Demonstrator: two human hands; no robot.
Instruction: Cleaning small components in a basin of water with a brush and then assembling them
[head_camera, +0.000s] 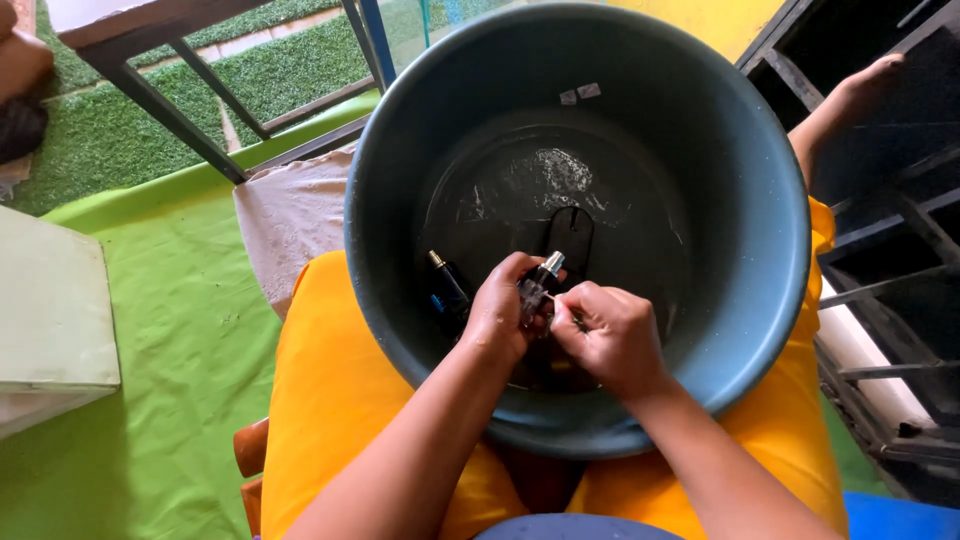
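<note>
Head view showed the left hand (497, 312) gripping a small dark bottle (536, 288) low inside a blue-grey basin (770, 250), likely so drips stayed in its shallow water, while the right hand (612, 335) pinched closed at the bottle's side. A second dark bottle (448, 290) lay just left; the basin rested on a yellow-clothed lap (330, 390), with green matting (180, 340) to the left.

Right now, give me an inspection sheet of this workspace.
Surface: grey-blue plastic basin on the person's lap, shallow water in its bottom.
Job's things: small dark bottle with silver cap held over the water.
Clutter: second dark bottle and flat dark oval piece in the basin.
Grippers: left hand grips the bottle; right hand pinches something small beside it.
Cables: nothing seen.
Surroundings: green mat, yellow cloth, dark metal racks.
</note>
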